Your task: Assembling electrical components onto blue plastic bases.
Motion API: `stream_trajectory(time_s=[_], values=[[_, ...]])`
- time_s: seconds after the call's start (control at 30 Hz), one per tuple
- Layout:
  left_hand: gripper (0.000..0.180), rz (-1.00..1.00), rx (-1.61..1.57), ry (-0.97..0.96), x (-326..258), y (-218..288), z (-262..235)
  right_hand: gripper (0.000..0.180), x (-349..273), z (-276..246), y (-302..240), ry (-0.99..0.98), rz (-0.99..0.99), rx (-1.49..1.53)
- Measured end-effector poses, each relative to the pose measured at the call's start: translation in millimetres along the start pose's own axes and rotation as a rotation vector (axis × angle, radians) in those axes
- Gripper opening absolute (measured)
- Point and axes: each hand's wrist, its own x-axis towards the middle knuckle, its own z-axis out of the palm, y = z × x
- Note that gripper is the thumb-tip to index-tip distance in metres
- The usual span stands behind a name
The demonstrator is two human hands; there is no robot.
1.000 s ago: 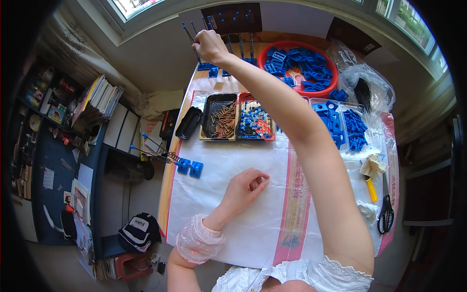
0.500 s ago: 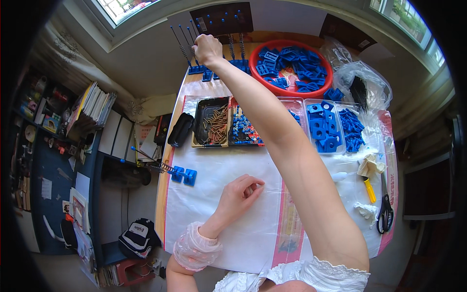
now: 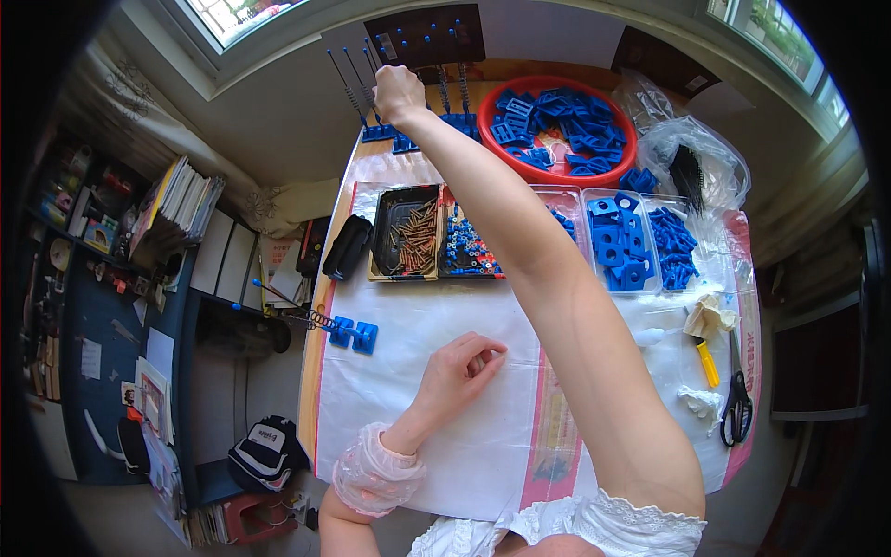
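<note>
My right hand [image 3: 399, 91] is stretched out to the far end of the table [image 3: 311, 367], its fingers curled together over the row of upright rods with springs [image 3: 444, 91] set in small blue blocks, though I cannot tell whether they are clamped on one. My left hand [image 3: 457, 367] rests near me on the white plastic sheet [image 3: 445, 320], fingertips drawn loosely together with nothing visible between them. Between my hands lie a black tray of screws [image 3: 408, 243] and clear trays of blue parts [image 3: 629, 249], with a red bowl of blue parts [image 3: 557, 125] just beside my right hand.
</note>
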Motion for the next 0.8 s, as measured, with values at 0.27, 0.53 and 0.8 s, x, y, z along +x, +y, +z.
stream_trajectory(time_s=[0.27,0.53,0.8], values=[[0.013,0.004,-0.003,0.002,-1,-2,0,0.012,-19,-9,-11,0.079,-0.064,0.049],[0.010,0.041,0.008,0.004,0,-2,3,0.011,-21,-41,-30,0.277,-0.173,0.195],[0.012,0.048,0.027,0.040,-6,-3,5,0.030,-92,-93,-70,0.369,-0.262,0.246]])
